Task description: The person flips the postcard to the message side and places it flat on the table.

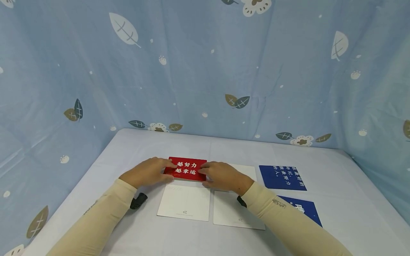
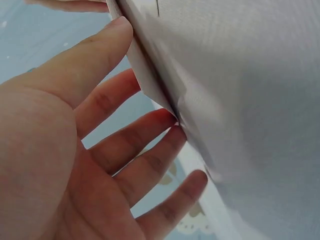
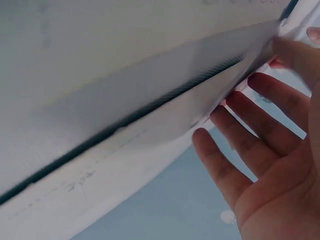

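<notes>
A red card (image 1: 187, 169) with white characters lies face up between the two hands, close over the back of the white table. My left hand (image 1: 151, 173) pinches its left end, fingers at the far corner and thumb at the near one. At the right end, my right hand (image 1: 223, 176) holds the card likewise. In the left wrist view the thumb (image 2: 107, 45) meets the card's pale edge (image 2: 145, 80), with the other fingers spread past it. The right wrist view shows fingertips (image 3: 218, 114) along the card's far side, its thumb blurred.
Just in front of the red card lies a white card (image 1: 184, 204), with another white card (image 1: 232, 209) to its right, partly under the right forearm. A third white card (image 1: 245, 170) sits behind the right hand. Two blue cards (image 1: 278, 177) (image 1: 307, 209) lie farther right. Patterned blue cloth (image 1: 205, 71) hangs behind.
</notes>
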The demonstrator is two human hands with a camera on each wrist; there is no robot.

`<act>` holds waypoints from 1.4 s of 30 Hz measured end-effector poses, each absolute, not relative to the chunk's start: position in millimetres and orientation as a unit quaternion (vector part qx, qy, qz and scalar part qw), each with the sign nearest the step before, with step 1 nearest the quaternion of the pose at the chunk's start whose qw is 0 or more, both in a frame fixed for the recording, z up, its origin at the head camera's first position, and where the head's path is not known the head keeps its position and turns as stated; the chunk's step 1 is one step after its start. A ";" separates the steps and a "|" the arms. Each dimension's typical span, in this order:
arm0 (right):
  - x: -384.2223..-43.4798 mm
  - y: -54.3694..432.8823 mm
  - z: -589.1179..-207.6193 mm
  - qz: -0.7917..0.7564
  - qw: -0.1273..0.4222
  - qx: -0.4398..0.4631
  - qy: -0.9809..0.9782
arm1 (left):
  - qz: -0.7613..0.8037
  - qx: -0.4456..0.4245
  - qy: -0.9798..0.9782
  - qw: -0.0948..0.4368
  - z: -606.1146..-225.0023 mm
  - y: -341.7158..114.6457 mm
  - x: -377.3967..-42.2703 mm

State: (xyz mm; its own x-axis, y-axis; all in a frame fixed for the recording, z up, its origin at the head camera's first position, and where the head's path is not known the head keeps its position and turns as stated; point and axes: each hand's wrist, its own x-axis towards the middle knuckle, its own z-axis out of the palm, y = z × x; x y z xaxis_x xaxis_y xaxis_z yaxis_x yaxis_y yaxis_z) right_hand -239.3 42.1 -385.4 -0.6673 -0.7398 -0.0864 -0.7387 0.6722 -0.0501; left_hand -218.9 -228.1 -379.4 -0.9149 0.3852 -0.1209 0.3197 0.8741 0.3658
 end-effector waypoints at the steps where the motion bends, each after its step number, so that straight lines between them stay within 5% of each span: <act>1: -239.4 42.4 -385.8 -0.007 0.048 -0.405 0.913 | 0.171 0.181 0.964 0.097 -378.7 -228.1 -218.7; 32: -243.2 49.4 -380.0 -0.085 -0.039 -0.414 0.905 | 0.211 0.194 0.951 0.114 -366.1 -230.7 -222.0; 42: -246.4 51.7 -377.7 -0.148 -0.033 -0.422 0.894 | 0.230 0.224 0.946 0.045 -367.0 -237.5 -226.4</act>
